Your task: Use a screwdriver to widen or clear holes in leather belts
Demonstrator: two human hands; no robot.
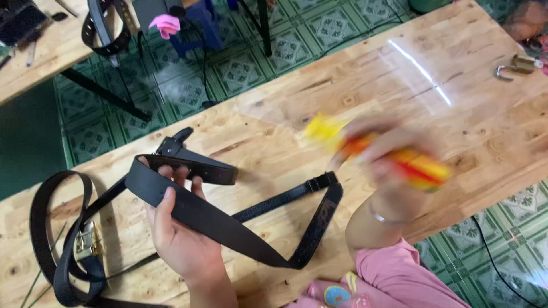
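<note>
Two hands work over the wooden table [468,131]: left hand [180,234] grasps a black belt [228,225] near its front edge; right hand [394,159] clenches a blurred red-yellow tool [419,165].

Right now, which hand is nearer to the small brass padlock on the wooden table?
Right. The right hand, blurred and gripping a red-yellow tool, is below-left of the brass padlock, apart. The left hand, holding the black strap, is much farther.

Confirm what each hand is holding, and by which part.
Left hand grips the black belt at a folded loop near its free end. Right hand holds a red-and-yellow tool, motion-blurred; which part it grips cannot be told.
</note>
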